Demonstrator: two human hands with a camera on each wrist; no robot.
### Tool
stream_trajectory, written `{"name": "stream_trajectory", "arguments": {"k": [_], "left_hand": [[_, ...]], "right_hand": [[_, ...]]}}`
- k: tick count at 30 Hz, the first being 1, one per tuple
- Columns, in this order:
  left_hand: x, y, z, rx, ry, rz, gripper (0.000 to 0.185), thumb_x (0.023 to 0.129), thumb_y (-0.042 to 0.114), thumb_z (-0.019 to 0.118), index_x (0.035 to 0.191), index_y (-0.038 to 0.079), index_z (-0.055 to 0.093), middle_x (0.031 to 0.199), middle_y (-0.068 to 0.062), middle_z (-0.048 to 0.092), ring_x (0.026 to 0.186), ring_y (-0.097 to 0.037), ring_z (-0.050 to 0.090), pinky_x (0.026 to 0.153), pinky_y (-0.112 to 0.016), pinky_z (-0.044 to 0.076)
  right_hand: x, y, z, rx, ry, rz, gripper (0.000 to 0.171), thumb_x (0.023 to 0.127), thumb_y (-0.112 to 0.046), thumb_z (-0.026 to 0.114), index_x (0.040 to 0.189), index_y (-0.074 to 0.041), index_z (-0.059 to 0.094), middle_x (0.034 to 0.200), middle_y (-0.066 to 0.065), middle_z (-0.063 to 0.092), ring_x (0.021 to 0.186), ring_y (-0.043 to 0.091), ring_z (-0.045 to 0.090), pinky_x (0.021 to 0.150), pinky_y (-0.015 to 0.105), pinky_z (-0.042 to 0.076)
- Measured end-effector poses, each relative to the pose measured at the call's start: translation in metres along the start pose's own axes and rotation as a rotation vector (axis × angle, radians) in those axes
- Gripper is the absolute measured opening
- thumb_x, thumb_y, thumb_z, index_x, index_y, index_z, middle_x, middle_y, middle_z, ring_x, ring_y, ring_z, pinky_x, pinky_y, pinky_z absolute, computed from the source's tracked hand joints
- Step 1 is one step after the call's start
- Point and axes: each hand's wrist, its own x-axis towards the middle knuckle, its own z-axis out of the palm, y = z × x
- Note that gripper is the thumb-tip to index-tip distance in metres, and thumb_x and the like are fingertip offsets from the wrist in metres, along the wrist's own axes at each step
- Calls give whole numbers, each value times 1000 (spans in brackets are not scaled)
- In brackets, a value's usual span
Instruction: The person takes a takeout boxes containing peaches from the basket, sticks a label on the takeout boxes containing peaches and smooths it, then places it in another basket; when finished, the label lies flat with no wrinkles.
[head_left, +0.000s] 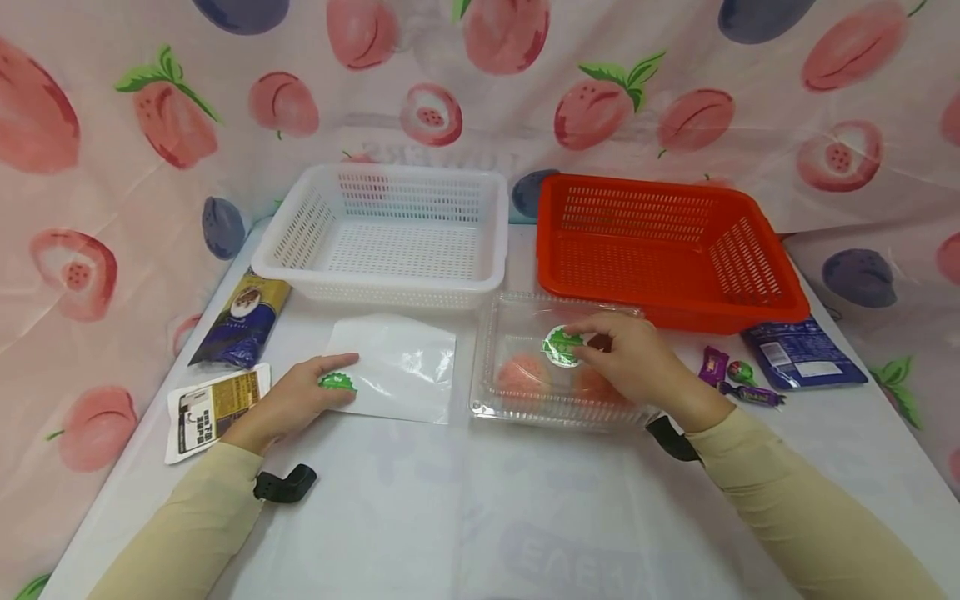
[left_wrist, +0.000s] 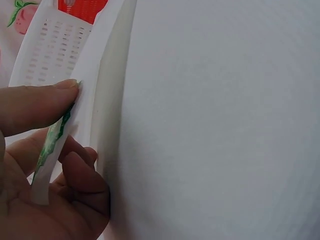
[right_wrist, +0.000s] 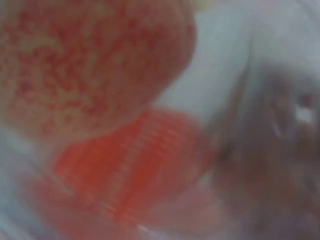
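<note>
In the head view, my left hand grips the left edge of a white sheet. A green-printed sticker shows on that edge; in the left wrist view the thumb pinches there, with fingers curled below. My right hand is over a clear plastic box with a ridged rim. Its thumb and index finger hold the right edge of a round green-and-white sticker at the lid. Round mottled pinkish fruits lie inside, beside something dark brown partly hidden by the hand. The right wrist view is blurred and shows no fingers clearly.
A white basket and a red basket stand at the back. Left lie a blue-gold packet and a white-gold pouch. Right lie a blue packet and small purple and green wrapped candies.
</note>
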Motion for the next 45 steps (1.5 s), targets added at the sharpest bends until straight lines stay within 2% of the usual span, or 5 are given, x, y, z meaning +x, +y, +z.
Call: {"name": "stream_trajectory", "arguments": {"k": [6,13,24,36,45], "left_hand": [[-1,0,-1,13,-15,-2,68,92,20,67,153,5,40,154,-33,28,136,-48,30,110,-66,22],[2,-2,-3,54,-37,1,68,92,19,68,152,4,41,154,-33,28,137,-49,29,110,-67,21],[2,-1,-6,40,-49,-12,68,92,17,67,152,3,39,155,-33,26,139,-49,25,111,-66,19],[3,-2,-3,45,-48,-11,69,92,17,68,152,2,39,153,-33,28,136,-48,30,110,-66,22],[2,-2,-2,40,-43,-10,68,92,17,67,152,2,39,153,-34,27,137,-50,28,110,-67,22]], "right_hand": [[3,-2,1,-6,-23,-18,30,95,-16,69,124,-8,71,106,5,69,89,23,60,75,34,55],[5,-4,-1,-2,-48,23,32,95,-15,68,127,-6,69,108,7,69,91,25,60,76,35,57],[7,-2,0,-17,-50,19,33,95,-13,67,127,-5,69,108,8,69,89,24,58,71,31,54],[7,-1,-2,-40,-44,40,33,95,-9,66,128,-4,69,108,10,70,87,25,58,73,33,53],[9,0,-1,-66,-52,22,33,96,-8,64,128,-4,68,107,10,68,88,25,57,75,35,53]]}}
